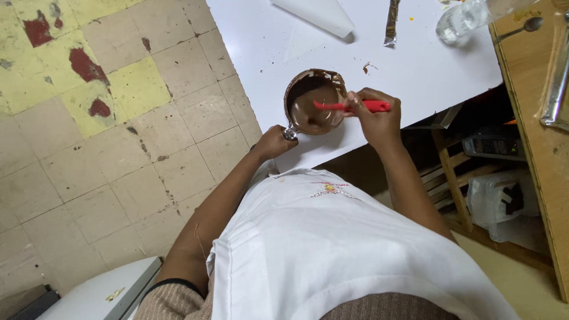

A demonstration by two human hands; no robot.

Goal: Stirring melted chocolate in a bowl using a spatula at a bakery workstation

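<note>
Clearly chocolate-smeared pan point(314, 102), left hand point(274, 142) apparently gripping handle, right hand point(374, 115) clutching red spatula point(349, 106)

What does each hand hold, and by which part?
The right hand holds the red spatula by its handle; the left hand holds the saucepan by its handle.

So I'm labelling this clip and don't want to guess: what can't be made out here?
All in the head view:
- Saucepan handle: hidden inside the left hand.
- Red spatula handle: its middle is covered by the right hand, and its blade edge is sunk in the brown mixture.
- Clear bottle and white cone: cut off by the top edge.
- Spoon: too small for detail.
- Under the table: too dark to identify things.
</note>
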